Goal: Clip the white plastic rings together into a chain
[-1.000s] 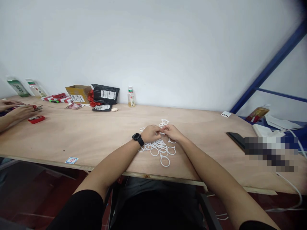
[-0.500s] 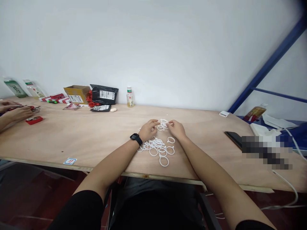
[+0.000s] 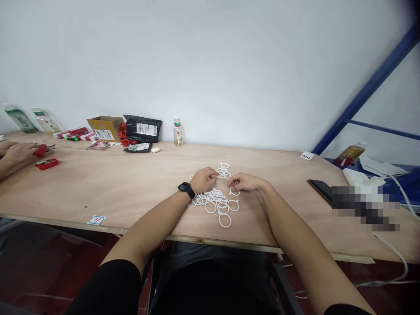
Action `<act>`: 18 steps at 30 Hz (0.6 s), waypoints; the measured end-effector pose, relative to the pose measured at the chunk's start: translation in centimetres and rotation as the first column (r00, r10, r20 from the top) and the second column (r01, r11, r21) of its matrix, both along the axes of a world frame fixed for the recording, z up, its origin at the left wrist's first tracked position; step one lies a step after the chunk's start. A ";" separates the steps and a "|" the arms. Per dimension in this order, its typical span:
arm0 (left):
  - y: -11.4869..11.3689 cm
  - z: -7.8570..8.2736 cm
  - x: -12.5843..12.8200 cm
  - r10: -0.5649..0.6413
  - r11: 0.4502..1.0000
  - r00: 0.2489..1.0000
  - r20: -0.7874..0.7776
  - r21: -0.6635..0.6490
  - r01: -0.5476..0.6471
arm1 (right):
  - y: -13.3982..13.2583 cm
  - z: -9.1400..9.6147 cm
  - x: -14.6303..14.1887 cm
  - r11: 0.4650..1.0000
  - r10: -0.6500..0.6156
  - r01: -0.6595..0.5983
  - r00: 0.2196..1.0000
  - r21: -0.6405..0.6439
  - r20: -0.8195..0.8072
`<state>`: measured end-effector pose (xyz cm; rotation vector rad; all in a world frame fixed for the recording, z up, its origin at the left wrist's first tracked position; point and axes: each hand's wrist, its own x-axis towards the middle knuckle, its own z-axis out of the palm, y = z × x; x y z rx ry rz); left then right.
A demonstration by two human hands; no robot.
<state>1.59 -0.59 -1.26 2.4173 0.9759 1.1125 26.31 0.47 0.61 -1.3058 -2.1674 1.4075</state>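
In the head view, my left hand [image 3: 204,180], a black watch [image 3: 186,189] on its wrist, rests with curled fingers at the near left edge of a small cluster of white plastic curtain rings [image 3: 224,166]. Thumb and forefinger appear closed on a ring there. My right hand [image 3: 245,181] hovers with bent, slightly parted fingers above a single white ring [image 3: 235,193], partly covering it. Closer to me lies a loose pile of several more white rings [image 3: 210,207], some overlapping. One ring [image 3: 225,220] sits nearest the table's front edge.
Along the wall stand a small bottle [image 3: 178,133], a black parcel bag [image 3: 143,129] and an open cardboard box [image 3: 105,128]. At far left, another person's hands [image 3: 21,154] work by a red tray [image 3: 47,164]. A phone [image 3: 319,191] and white cables lie at right.
My right hand has left the far cluster and come toward me, over the single ring. The left hand has shifted slightly nearer. The other person's hands now hold something red.
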 end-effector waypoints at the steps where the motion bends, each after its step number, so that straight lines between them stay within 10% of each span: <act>1: -0.1 0.1 0.0 0.006 1.000 1.000 -0.015 -0.009 -0.006 | 0.0 -0.1 -0.1 1.000 0.006 -0.006 1.000 0.015 0.019; 9: -0.5 0.5 -0.1 0.024 0.993 0.996 -0.084 -0.115 -0.033 | 0.4 -2.5 -3.5 0.916 -0.198 0.248 0.963 0.314 -0.182; 18: 0.6 -0.7 0.1 0.043 0.973 0.986 0.162 -0.231 -0.005 | -0.4 -1.9 -5.4 0.870 -0.227 0.400 0.844 0.288 -0.487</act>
